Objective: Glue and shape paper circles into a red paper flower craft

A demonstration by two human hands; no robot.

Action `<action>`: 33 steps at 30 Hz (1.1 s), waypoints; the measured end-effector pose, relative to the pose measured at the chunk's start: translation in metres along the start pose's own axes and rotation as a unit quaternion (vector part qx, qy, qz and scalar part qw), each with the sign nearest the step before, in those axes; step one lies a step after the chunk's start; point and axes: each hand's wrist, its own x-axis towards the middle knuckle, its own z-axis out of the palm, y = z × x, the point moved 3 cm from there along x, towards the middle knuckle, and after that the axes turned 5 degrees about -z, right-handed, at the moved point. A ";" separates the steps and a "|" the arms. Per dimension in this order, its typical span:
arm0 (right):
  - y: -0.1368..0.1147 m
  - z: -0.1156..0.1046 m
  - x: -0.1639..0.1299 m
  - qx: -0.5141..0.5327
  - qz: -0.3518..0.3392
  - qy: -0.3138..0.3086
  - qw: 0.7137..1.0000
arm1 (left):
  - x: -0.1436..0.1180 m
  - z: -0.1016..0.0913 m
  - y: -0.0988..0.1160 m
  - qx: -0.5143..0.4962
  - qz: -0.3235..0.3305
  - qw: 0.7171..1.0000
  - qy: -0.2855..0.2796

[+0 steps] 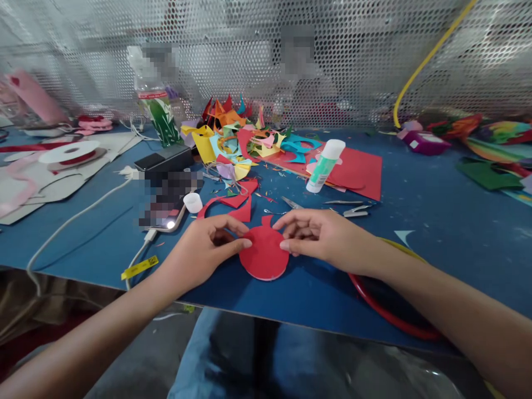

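Note:
A round red paper cut-out [265, 256] with a small tab at its top lies flat on the blue table [440, 221] near the front edge. My left hand [203, 249] pinches its left rim with thumb and fingers. Resting on the cut-out's right side, my right hand [322, 235] has its fingers laid over the upper edge. Red paper offcuts [236, 208] lie just behind my hands.
A glue stick [325, 165] lies on a red sheet [359, 173], with scissors [344, 209] in front of it. Coloured paper scraps [245, 138] are heaped at the back. A phone [166, 202] with a white cable, a bottle [155, 100] and a red hoop [390, 316] are close by.

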 end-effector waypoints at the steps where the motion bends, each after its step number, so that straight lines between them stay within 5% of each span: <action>1: 0.001 0.000 0.000 -0.004 0.001 0.001 1.000 | 0.000 0.000 0.000 0.006 0.005 1.000 -0.001; 7: 0.003 0.000 0.000 -0.033 0.002 0.005 0.999 | -0.001 0.003 -0.001 0.075 0.033 0.997 0.012; 21: 0.008 0.001 -0.001 -0.115 -0.020 0.017 0.993 | -0.001 0.005 0.005 0.129 -0.016 0.991 -0.023; 33: 0.010 0.006 -0.001 -0.161 -0.064 0.039 0.984 | -0.002 0.005 0.005 0.194 0.039 0.980 -0.027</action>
